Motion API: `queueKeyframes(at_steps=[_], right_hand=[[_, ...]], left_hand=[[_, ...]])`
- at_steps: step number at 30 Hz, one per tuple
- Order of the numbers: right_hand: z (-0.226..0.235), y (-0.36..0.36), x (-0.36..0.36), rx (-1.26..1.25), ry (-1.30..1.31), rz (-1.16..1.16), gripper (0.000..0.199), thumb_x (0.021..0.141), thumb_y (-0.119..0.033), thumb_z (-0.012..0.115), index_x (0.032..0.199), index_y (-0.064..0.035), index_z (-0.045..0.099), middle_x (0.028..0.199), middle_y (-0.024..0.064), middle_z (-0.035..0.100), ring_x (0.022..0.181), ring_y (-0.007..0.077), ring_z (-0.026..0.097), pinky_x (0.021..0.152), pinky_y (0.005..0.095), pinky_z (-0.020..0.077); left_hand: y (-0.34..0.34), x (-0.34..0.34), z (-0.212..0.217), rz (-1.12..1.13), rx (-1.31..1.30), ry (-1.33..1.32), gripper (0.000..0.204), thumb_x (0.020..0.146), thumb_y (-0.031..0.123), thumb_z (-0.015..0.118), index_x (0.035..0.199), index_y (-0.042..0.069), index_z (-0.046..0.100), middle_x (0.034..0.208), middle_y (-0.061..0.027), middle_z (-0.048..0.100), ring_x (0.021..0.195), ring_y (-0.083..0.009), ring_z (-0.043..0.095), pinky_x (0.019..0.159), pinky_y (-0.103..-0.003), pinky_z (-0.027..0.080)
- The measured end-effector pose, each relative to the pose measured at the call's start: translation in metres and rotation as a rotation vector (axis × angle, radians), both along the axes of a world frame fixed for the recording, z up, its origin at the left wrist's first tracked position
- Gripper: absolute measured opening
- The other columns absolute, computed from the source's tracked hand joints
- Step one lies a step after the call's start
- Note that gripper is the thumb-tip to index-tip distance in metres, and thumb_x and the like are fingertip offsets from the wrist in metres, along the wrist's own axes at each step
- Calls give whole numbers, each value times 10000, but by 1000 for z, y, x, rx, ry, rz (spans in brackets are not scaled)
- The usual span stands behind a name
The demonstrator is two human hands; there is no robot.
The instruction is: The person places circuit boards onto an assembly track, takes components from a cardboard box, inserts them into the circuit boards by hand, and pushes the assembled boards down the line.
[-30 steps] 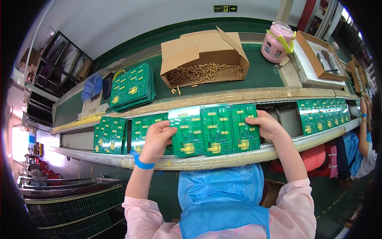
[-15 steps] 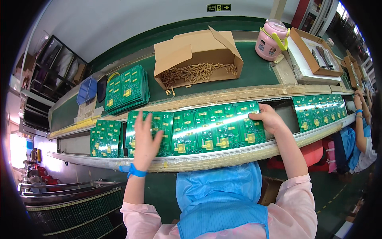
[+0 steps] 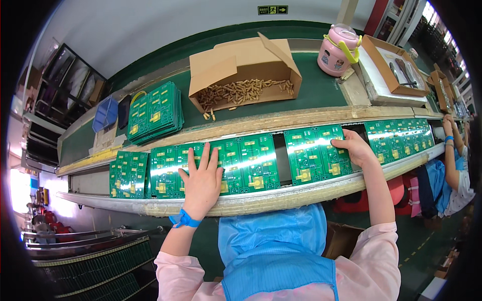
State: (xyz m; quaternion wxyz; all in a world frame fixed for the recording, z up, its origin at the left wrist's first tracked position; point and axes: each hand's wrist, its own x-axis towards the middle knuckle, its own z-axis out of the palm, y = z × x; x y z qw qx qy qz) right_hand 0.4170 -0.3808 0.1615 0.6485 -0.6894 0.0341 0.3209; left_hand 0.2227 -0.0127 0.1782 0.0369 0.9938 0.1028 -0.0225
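Green printed circuit boards with gold pads lie in a row along the rail track. My left hand (image 3: 202,188) rests on a circuit board (image 3: 248,163), fingers stretched and spread, holding nothing. My right hand (image 3: 357,149) grips the right edge of another circuit board (image 3: 315,158). Its thumb lies on the board's face, and the other fingers are partly hidden at the edge. A dark gap (image 3: 282,163) separates these two boards. Left of them sits one more circuit board (image 3: 128,175); more circuit boards (image 3: 399,140) lie further right.
Behind the track stand a stack of circuit boards (image 3: 154,113), a blue bin (image 3: 105,115), a carton (image 3: 216,70) of small brass-coloured parts (image 3: 241,92) and a pink jug (image 3: 334,52). A shallow box (image 3: 391,70) is at back right. A co-worker's hands (image 3: 448,125) are at far right.
My right hand has moved right with its circuit board, and a gap has opened to that board's left. My left hand has shifted right and come down on the boards beside it.
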Motion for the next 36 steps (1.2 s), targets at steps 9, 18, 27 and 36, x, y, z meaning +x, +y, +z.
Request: queueKeyframes(at_steps=[9,18,27,36], right_hand=[[-3,30,-14,-34,-30,55,397,909,-85,666,1267,28,536,1157,87,654,1019,147,623,915,301,496],[-14,26,-25,-217,-143,1,479,915,-217,690,1289,24,512,1122,92,648,999,137,606,895,299,493],[-17,31,-29,-307,-300,-35,493,929,-236,659,1312,22,485,1150,101,647,1050,171,607,915,309,480],[15,47,-32,-850,-1186,-87,505,763,-273,784,1160,-37,579,1094,122,638,946,339,638,783,414,524]], left_hand=[[8,4,2,136,31,19,522,1014,324,446,1495,137,374,1594,-2,274,1436,-402,236,1003,-762,290],[23,-2,14,120,41,73,649,923,544,545,1487,251,410,1596,-31,270,1448,-393,230,996,-803,225],[21,-1,-2,-2,183,-34,624,942,483,552,1488,219,409,1599,-146,233,1461,-412,189,1032,-777,185],[12,30,20,-48,52,-220,536,906,174,593,1417,73,469,1418,-188,462,1259,-404,457,1017,-592,369]])
